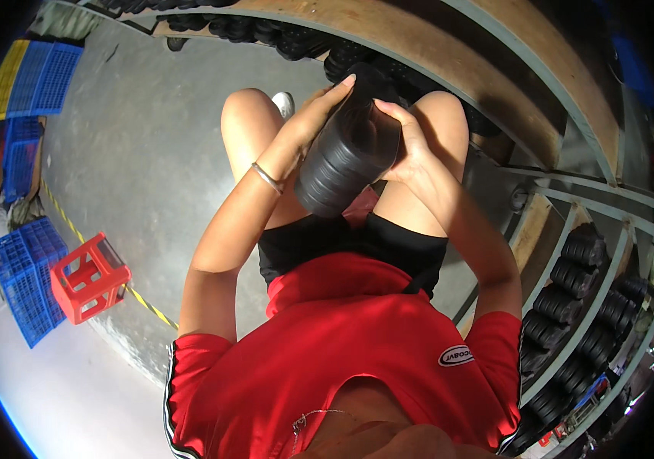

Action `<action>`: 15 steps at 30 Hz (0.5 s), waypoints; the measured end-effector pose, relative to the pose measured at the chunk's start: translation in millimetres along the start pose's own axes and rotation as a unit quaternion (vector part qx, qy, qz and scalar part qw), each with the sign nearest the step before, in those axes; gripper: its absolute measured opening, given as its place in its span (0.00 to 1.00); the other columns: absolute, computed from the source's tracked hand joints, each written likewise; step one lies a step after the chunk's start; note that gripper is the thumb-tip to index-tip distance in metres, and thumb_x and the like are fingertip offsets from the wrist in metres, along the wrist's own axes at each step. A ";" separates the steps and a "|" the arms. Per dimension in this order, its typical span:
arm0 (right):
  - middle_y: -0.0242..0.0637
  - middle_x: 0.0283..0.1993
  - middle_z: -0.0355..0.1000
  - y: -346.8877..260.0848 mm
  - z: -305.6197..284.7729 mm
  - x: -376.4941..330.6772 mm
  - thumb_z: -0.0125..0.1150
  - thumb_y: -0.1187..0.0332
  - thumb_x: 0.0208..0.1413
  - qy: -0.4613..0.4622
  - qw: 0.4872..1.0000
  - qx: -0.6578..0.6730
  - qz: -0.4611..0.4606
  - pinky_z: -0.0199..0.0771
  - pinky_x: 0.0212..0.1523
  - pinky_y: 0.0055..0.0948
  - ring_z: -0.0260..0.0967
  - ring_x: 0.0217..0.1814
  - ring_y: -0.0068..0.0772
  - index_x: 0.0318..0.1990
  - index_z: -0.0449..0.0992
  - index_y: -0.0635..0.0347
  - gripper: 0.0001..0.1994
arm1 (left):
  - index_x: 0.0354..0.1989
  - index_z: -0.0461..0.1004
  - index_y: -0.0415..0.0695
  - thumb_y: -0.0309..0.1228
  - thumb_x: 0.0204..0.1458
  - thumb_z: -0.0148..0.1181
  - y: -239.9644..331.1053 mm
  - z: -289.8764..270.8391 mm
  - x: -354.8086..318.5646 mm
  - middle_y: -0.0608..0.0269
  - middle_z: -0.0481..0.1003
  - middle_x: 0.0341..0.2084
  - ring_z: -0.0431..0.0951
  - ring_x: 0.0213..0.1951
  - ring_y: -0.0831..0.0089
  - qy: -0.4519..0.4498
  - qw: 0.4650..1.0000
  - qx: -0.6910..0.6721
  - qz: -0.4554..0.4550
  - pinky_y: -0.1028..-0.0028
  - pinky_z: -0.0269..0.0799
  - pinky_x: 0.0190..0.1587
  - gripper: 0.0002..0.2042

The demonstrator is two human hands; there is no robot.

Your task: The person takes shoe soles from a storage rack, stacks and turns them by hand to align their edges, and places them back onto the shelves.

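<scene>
A thick stack of black round discs [346,157] lies tilted above my knees, held between both hands. My left hand [315,111] grips its left side and top, fingers stretched over the far end. My right hand [407,141] clasps the right side, thumb across the stack's upper face. A thin silver bracelet [267,177] sits on my left wrist. I am seated in a red shirt and black shorts, facing a shelf.
A wooden and metal rack [564,145] curves along the top and right, its shelves holding several rows of black disc stacks [571,268]. A red plastic stool [88,279] and blue crates [25,279] stand on the concrete floor at left, beside a yellow-black floor tape [143,302].
</scene>
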State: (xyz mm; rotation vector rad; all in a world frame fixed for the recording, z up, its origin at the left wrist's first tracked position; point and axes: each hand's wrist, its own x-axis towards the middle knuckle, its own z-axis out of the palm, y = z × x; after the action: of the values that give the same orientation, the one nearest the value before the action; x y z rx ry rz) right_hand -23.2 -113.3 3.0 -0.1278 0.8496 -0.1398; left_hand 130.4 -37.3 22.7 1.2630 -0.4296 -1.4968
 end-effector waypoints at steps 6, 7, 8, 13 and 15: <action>0.43 0.52 0.70 -0.4 -11.3 2.8 0.56 0.49 0.53 -0.054 0.998 0.036 -0.019 0.57 0.55 0.66 0.65 0.56 0.48 0.49 0.73 0.53 0.22 | 0.66 0.50 0.30 0.51 0.52 0.61 6.7 3.7 -14.6 0.46 0.61 0.60 0.62 0.61 0.64 0.049 0.996 0.065 -0.023 0.75 0.59 0.60 0.44; 0.43 0.52 0.70 -0.3 -14.5 2.3 0.56 0.49 0.53 -0.052 0.998 0.039 -0.020 0.57 0.55 0.66 0.65 0.56 0.48 0.49 0.73 0.53 0.22 | 0.67 0.50 0.34 0.51 0.52 0.62 9.8 8.2 -17.5 0.49 0.56 0.65 0.54 0.67 0.64 0.040 0.998 0.046 -0.035 0.74 0.51 0.65 0.43; 0.43 0.51 0.71 3.1 -13.1 1.9 0.55 0.49 0.54 -0.065 0.996 0.059 -0.024 0.59 0.56 0.64 0.66 0.56 0.47 0.49 0.73 0.53 0.22 | 0.66 0.52 0.33 0.48 0.54 0.60 10.8 4.3 -17.6 0.49 0.57 0.64 0.55 0.66 0.67 0.027 0.998 0.038 -0.040 0.74 0.52 0.65 0.40; 0.42 0.48 0.74 10.7 -4.0 -15.1 0.52 0.50 0.56 -0.108 0.989 0.090 0.040 0.64 0.57 0.57 0.70 0.52 0.44 0.49 0.74 0.56 0.22 | 0.66 0.45 0.27 0.46 0.53 0.62 3.1 -17.6 -6.3 0.44 0.65 0.56 0.69 0.57 0.67 -0.077 0.997 0.012 -0.014 0.75 0.67 0.56 0.44; 0.41 0.49 0.73 11.2 -16.4 -11.2 0.51 0.51 0.57 -0.119 0.985 0.122 0.016 0.67 0.56 0.51 0.71 0.51 0.42 0.50 0.74 0.58 0.22 | 0.66 0.44 0.27 0.46 0.54 0.61 -0.6 -7.9 -5.0 0.43 0.64 0.57 0.69 0.57 0.67 -0.002 0.997 0.069 -0.028 0.76 0.67 0.56 0.44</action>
State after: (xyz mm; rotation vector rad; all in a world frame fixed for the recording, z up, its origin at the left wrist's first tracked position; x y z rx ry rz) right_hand -42.2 -101.2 -1.4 0.0972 0.5913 -0.1931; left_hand 136.2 -30.0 21.7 1.3909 -0.5119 -1.5375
